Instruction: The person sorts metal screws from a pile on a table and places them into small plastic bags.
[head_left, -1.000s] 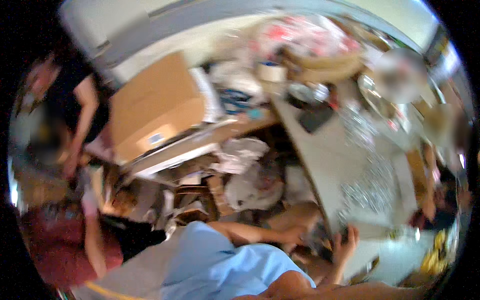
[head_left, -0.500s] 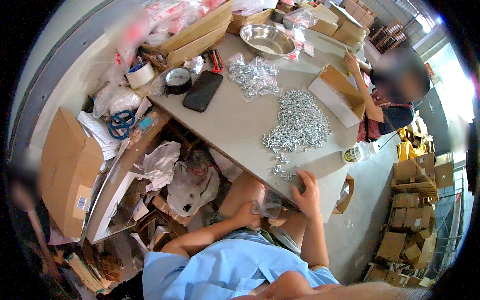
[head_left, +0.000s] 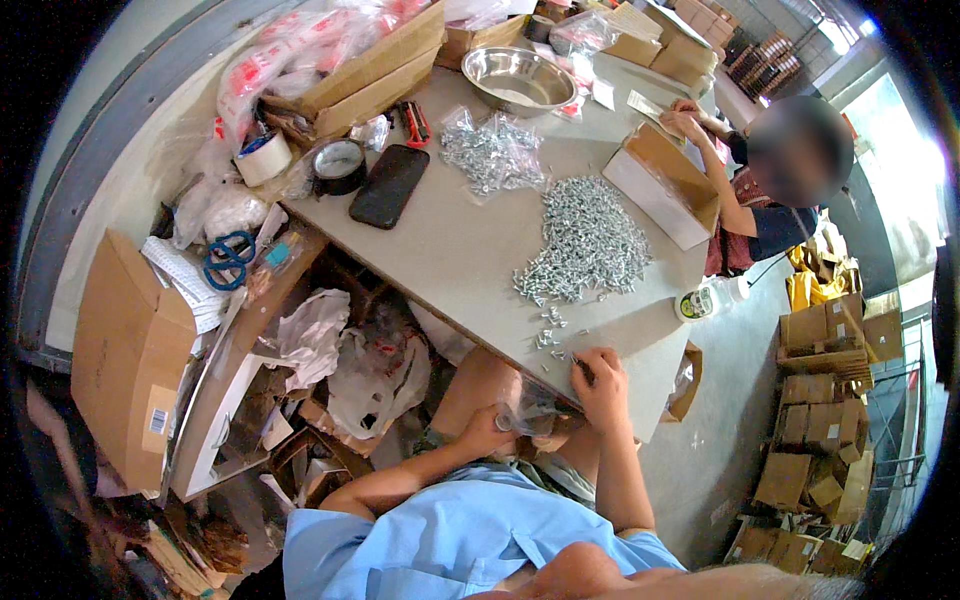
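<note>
I have the left hand point(head_left: 483, 432) low over the lap, fingers closed on a clear plastic bag point(head_left: 534, 413) just below the table's near edge. The right hand point(head_left: 602, 388) rests at that edge, fingers curled in toward the thumb; whether they pinch a screw, I cannot tell. A few stray screws point(head_left: 551, 340) lie just beyond its fingertips, apart from the broad heap of screws point(head_left: 592, 242) in the middle of the table point(head_left: 455, 265).

By my judgement much is left: the heap lies loose and wide, and I cannot make out what the bag holds. One bulging clear packet point(head_left: 490, 152) of metal pieces sits beside the heap — the only bagged lot I can see near it.

Farther along the table stand a steel bowl point(head_left: 519, 80), a black phone point(head_left: 390, 187), a roll of black tape point(head_left: 338, 166) and a white bottle point(head_left: 711, 299). Across the right side, a co-worker point(head_left: 742, 215) has both hands up behind an open carton point(head_left: 662, 186). Stacked cardboard boxes point(head_left: 812, 440) line the concrete floor point(head_left: 690, 480) to the right; blue-handled scissors point(head_left: 229, 260) lie among papers on the left.
</note>
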